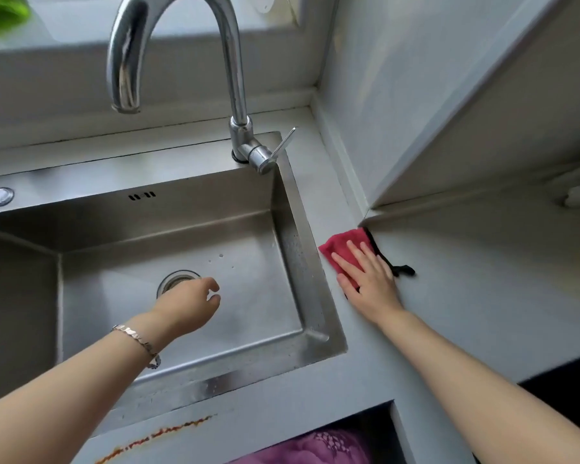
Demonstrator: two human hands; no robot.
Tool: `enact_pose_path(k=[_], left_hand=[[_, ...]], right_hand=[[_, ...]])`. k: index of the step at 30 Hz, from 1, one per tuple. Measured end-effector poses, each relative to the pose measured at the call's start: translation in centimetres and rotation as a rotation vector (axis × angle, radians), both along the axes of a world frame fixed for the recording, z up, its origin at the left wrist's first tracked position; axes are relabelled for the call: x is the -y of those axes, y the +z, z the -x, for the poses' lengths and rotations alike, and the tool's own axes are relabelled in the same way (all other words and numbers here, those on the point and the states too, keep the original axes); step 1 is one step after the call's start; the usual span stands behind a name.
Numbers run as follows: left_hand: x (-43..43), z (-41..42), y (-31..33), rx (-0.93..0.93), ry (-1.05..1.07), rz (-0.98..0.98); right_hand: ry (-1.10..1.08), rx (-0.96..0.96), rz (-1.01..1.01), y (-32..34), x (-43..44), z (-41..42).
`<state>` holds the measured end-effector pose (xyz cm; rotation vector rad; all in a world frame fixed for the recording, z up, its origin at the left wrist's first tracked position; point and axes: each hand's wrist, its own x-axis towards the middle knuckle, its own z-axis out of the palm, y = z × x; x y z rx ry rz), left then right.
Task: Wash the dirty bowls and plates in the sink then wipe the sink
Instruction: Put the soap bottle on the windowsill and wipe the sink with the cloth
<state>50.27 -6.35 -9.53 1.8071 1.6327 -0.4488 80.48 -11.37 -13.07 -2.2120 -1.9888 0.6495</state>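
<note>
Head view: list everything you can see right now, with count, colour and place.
sink: one, steel, centre, no dishes in it
drain: one, metal, basin floor, partly behind left hand
tap: one, chrome, back right of sink, no water running
button: one, silver, sink's back left ledge
cloth: one, red with black loop, counter right of sink
counter: one, pale grey, right and front
rust streak: one, orange, front edge
bracelet: one, silver, left wrist
left hand: loosely curled over basin, empty
right hand: flat on cloth

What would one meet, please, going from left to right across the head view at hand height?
Bracelet → left hand over the drain → sink right wall → red cloth → right hand → black loop.
</note>
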Motion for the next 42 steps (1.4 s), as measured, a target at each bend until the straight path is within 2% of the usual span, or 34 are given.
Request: enact_pose_path(k=[3, 7, 9, 11, 13, 15, 16, 18, 20, 25, 28, 30, 33, 36, 39, 42], left_hand=[[1.2, 0.6, -0.2, 0.006, 0.007, 0.013], [3.0, 1.5, -0.3, 0.044, 0.046, 0.032], [3.6, 2.0, -0.4, 0.049, 0.04, 0.038], [4.0, 2.4, -0.5, 0.056, 0.04, 0.043], [4.2, 2.7, -0.5, 0.064, 0.039, 0.038], [4.3, 2.9, -0.4, 0.064, 0.035, 0.022], [4.4, 3.1, -0.4, 0.064, 0.037, 0.015], [4.7, 3.4, -0.4, 0.063, 0.04, 0.007], [5.0, 3.8, -0.6, 0.065, 0.043, 0.006], [5.5, 4.2, -1.2, 0.053, 0.053, 0.008], [5.6, 4.1, -1.3, 0.077, 0.056, 0.002], [5.6, 4.2, -1.2, 0.093, 0.033, 0.0], [5.9, 4.6, -1.1, 0.107, 0.006, 0.001], [6.1, 5.2, -0.9, 0.113, -0.025, 0.005], [6.2, 6.3, -0.4, 0.122, -0.045, -0.001], [6.5, 7.7, -0.1, 0.119, -0.072, -0.01]], right_hand=[[-0.163, -0.053, -0.015, -0.6, 2.4, 2.8], [-0.124, -0.078, -0.092, -1.3, 5.4, 7.0], [-0.089, -0.223, -0.123, -0.8, 6.5, 7.9], [-0.131, -0.423, -0.025, 0.9, 6.4, 6.9], [-0.325, -0.472, -0.087, 1.7, 5.2, 4.3], [-0.522, -0.383, -0.176, 1.2, 3.9, 1.4], [-0.558, -0.308, -0.15, 0.7, 3.4, 0.8], [-0.493, -0.157, -0.118, -0.8, 2.3, 1.3], [-0.353, -0.106, -0.147, -1.6, 0.5, 3.3], [-0.13, -0.234, -0.131, -1.0, -4.8, 5.2], [0.062, -0.274, -0.089, -1.2, -2.4, 4.1], [0.102, -0.314, -0.108, -1.5, 1.2, 3.3], [0.034, -0.335, -0.144, -1.9, 7.3, 2.6], [-0.141, -0.314, -0.182, -2.1, 12.5, 3.6], [-0.329, -0.33, -0.232, -2.3, 15.9, 7.0], [-0.442, -0.249, -0.275, -2.7, 17.4, 12.0]])
